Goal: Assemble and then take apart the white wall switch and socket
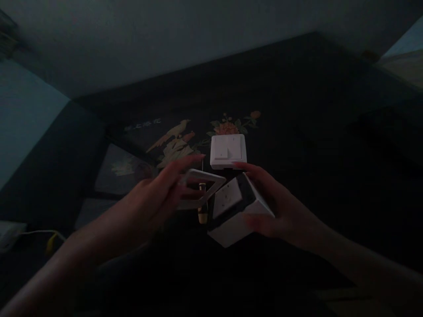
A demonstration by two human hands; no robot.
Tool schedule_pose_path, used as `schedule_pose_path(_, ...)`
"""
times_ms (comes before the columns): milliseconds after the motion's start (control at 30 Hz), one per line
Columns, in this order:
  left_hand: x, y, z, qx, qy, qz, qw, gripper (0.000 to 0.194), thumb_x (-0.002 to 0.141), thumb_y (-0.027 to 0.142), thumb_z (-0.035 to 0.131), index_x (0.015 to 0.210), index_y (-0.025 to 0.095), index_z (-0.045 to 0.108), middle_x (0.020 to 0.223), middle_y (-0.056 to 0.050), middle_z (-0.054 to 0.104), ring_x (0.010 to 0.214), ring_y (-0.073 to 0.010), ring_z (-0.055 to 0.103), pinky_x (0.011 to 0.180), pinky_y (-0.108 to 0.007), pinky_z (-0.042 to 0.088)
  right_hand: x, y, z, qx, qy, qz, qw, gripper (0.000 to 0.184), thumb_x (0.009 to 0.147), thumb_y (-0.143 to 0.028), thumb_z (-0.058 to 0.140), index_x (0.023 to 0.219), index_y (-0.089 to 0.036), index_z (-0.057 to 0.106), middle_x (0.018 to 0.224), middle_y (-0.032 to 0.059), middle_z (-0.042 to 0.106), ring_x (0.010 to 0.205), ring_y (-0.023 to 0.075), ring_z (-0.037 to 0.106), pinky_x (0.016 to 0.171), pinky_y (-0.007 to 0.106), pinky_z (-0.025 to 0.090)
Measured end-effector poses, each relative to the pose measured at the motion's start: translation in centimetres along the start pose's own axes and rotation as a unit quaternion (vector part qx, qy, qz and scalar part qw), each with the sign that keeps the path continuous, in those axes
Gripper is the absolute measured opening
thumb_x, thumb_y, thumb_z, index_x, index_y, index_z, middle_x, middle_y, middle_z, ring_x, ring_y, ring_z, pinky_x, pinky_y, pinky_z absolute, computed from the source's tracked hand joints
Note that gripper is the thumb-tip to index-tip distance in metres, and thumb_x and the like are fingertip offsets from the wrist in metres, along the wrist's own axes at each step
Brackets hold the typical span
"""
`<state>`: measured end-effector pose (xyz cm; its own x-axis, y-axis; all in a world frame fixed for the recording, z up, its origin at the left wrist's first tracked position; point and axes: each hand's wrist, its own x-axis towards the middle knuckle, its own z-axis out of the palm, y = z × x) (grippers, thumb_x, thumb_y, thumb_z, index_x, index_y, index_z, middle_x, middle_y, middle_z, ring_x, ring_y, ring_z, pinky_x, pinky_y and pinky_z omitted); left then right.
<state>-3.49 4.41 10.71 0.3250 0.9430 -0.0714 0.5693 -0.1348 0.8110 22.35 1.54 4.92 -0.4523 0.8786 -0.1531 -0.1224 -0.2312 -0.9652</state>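
Observation:
My left hand (165,185) is closed on a white rectangular cover frame (214,181) with an open middle. In my right hand (269,198) is a white wall socket (228,198) on a box-like base, its face with small pin slots turned up and to the left, a dark band around it. The cover frame sits just left of the socket; I cannot tell whether they touch. Beyond both hands a white wall switch (228,149) with rocker keys lies on the dark surface. Partly seen through the frame, a screwdriver (202,215) lies with its handle toward me.
The dark tabletop (297,114) carries a painted bird (175,134) and flowers (226,127). At the far left a white power strip (9,233) has a pale cable, with something yellow (51,243) beside it. A grey wall (165,44) stands behind.

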Motion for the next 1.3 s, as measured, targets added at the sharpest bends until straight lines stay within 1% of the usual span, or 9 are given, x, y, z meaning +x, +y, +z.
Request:
schedule_pose_path(67,0.0,-1.8,-0.7,-0.075,0.052,-0.046,0.995,0.039,0.096,0.037,0.054,0.134,0.027,0.052,0.095,-0.004,0.078,0.079,-0.0234,0.078,0.067,-0.032,0.064,-0.3,0.1,-0.4,-0.072,0.017,-0.016,0.997,0.070,0.075,-0.029,0.076,0.137,-0.033,0.043,0.127,0.0062,0.058,0.114,0.0265,0.062,0.088,0.042,0.055)
schedule_pose_path(167,0.6,-5.3,-1.7,-0.200,0.201,-0.150,0.947,0.031,0.090,0.030,0.058,0.120,0.021,0.056,0.101,-0.006,0.075,0.061,-0.0197,0.074,0.053,-0.032,0.063,-0.6,0.7,-0.8,-0.215,0.041,-0.099,0.971,0.062,0.073,-0.026,0.075,0.128,-0.035,0.049,0.129,0.0051,0.051,0.115,0.0279,0.059,0.093,0.046,0.052)
schedule_pose_path(267,1.5,-8.9,-2.7,-0.196,0.277,-0.180,0.923,0.031,0.089,0.022,0.053,0.120,0.018,0.053,0.098,-0.005,0.074,0.058,-0.0152,0.071,0.050,-0.027,0.060,-0.5,1.4,-0.9,-0.297,0.046,-0.167,0.939,0.064,0.072,-0.023,0.073,0.128,-0.037,0.045,0.132,0.0052,0.045,0.119,0.0281,0.055,0.096,0.045,0.051)
schedule_pose_path(400,1.8,-11.8,-3.9,-0.157,0.327,-0.205,0.909,0.030,0.088,0.020,0.052,0.117,0.015,0.057,0.092,-0.005,0.073,0.060,-0.0131,0.068,0.052,-0.023,0.056,-0.2,2.2,-0.9,-0.349,0.063,-0.202,0.913,0.061,0.074,-0.023,0.070,0.127,-0.034,0.042,0.135,0.0078,0.040,0.121,0.0278,0.052,0.098,0.042,0.051)
schedule_pose_path(633,0.4,-14.1,-5.7,0.025,0.351,-0.232,0.907,0.040,0.090,0.018,0.052,0.128,0.015,0.061,0.093,-0.004,0.072,0.083,-0.0172,0.066,0.076,-0.028,0.054,0.3,2.5,-1.3,-0.335,0.063,-0.173,0.924,0.059,0.073,-0.022,0.070,0.124,-0.034,0.043,0.135,0.0070,0.041,0.125,0.0277,0.049,0.099,0.041,0.050)
schedule_pose_path(767,0.6,-15.6,-6.0,0.161,0.332,-0.245,0.897,0.040,0.090,0.019,0.053,0.128,0.016,0.064,0.109,-0.006,0.070,0.098,-0.0221,0.064,0.093,-0.037,0.049,0.3,2.4,-1.5,-0.333,0.055,-0.153,0.929,0.064,0.072,-0.022,0.074,0.125,-0.036,0.042,0.137,0.0059,0.041,0.128,0.0274,0.048,0.100,0.041,0.049)
schedule_pose_path(867,0.9,-16.3,-5.9,0.228,0.316,-0.250,0.886,0.045,0.088,0.022,0.054,0.132,0.016,0.062,0.115,-0.008,0.069,0.100,-0.0244,0.062,0.096,-0.042,0.048,0.3,2.0,-1.6,-0.351,0.042,-0.138,0.925,0.067,0.073,-0.024,0.076,0.128,-0.037,0.041,0.139,0.0054,0.040,0.130,0.0277,0.049,0.104,0.043,0.048)
schedule_pose_path(1167,0.9,-16.3,-5.7,0.309,0.284,-0.209,0.883,0.045,0.086,0.025,0.054,0.128,0.012,0.064,0.107,-0.010,0.067,0.092,-0.0240,0.060,0.096,-0.043,0.050,0.1,1.8,-1.7,-0.439,0.001,-0.112,0.891,0.070,0.073,-0.017,0.074,0.133,-0.036,0.042,0.149,0.0074,0.029,0.141,0.0309,0.039,0.106,0.046,0.049)
schedule_pose_path(1300,0.7,-15.9,-5.6,0.314,0.280,-0.176,0.890,0.044,0.085,0.024,0.059,0.128,0.017,0.062,0.103,-0.005,0.066,0.100,-0.0234,0.058,0.100,-0.041,0.048,-0.1,2.0,-1.6,-0.463,-0.028,-0.099,0.880,0.073,0.071,-0.008,0.067,0.134,-0.034,0.041,0.145,0.0091,0.033,0.135,0.0297,0.046,0.103,0.046,0.053)
